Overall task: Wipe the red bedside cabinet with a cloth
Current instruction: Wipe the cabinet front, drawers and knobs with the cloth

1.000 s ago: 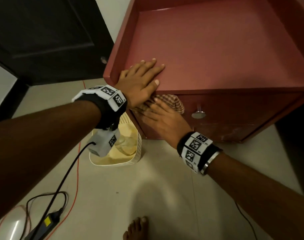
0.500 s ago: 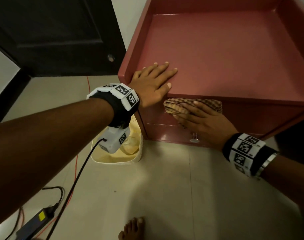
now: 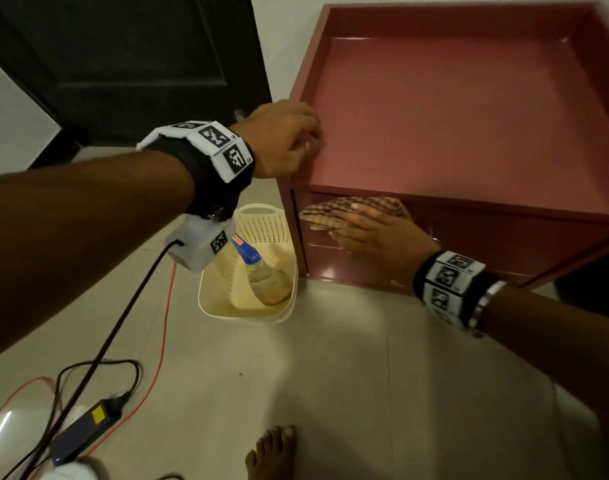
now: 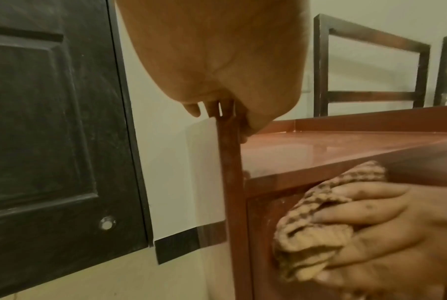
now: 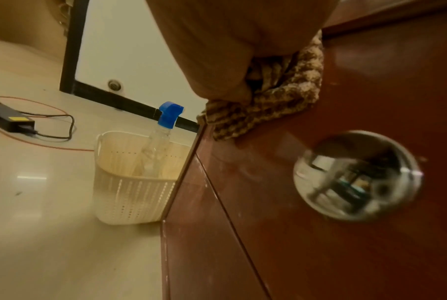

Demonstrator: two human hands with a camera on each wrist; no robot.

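Standing on the pale tiled floor (image 3: pixel 330 375) against a white wall, the red bedside cabinet (image 3: pixel 469 126) is showing its recessed top, which is ringed by a raised lip. A checked brown cloth (image 3: pixel 351 211) is lying bunched against the upper left part of the cabinet's front panel, just under the top's front edge. The right hand (image 3: pixel 375 237) is pressing it there, fingers spread flat over the fabric and pointing left; from the left wrist view the fingers (image 4: pixel 366 213) are lying straight across the folds rather than curling round them. A round chrome knob (image 5: pixel 358 175) is sitting on the same panel, just below the cloth in the right wrist view. The left hand (image 3: pixel 278 136) is gripping the cabinet's left lip near the front corner, its fingers hooking over the edge onto the inner side and the thumb staying outside.

Just beside the cabinet's left front corner, a cream perforated basket (image 3: pixel 254 220) is resting on the floor. Inside it a clear spray bottle (image 3: pixel 266 277) with a blue nozzle is leaning, its head poking above the rim. Farther left, a black power adapter (image 3: pixel 84 431) is lying among black and orange cables. A dark door (image 3: pixel 123 64) is filling the wall left of the cabinet, and a bare foot (image 3: pixel 271 452) is showing at the bottom edge.
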